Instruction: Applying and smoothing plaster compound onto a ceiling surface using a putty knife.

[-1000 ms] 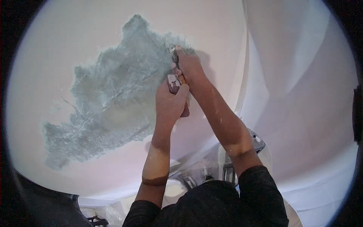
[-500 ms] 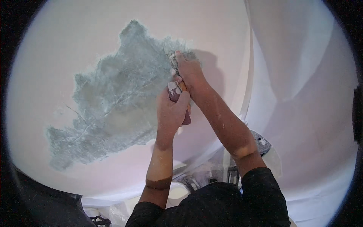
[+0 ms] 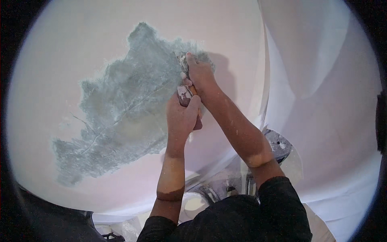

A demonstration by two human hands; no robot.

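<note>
Both my arms reach up to a pale pinkish-white wall (image 3: 133,193) with a ragged grey patch (image 3: 121,101) of bared, scratched surface. A plaster-smeared scraper (image 3: 184,92), with dark red and orange on its handle, slants between my hands. My left hand (image 3: 180,115) is wrapped round the lower handle, its dark red end poking out below the fingers. Higher up, my right hand (image 3: 200,74) grips the crusted front part, thumb pointing up, against the patch's upper right. The working edge is largely hidden; whether this is one tool or two, I cannot tell.
White sheeting (image 3: 322,101) hangs along the right side. Below my arms are a round white bucket (image 3: 193,203) and a grey-splashed dark object (image 3: 279,145). A black shape (image 3: 56,211) fills the lower left. Thin cracks cross the patch.
Both hands keep their grip and shift only slightly up and left with the scraper. The view has tilted a little, so more of the items below shows. The patch looks the same.
</note>
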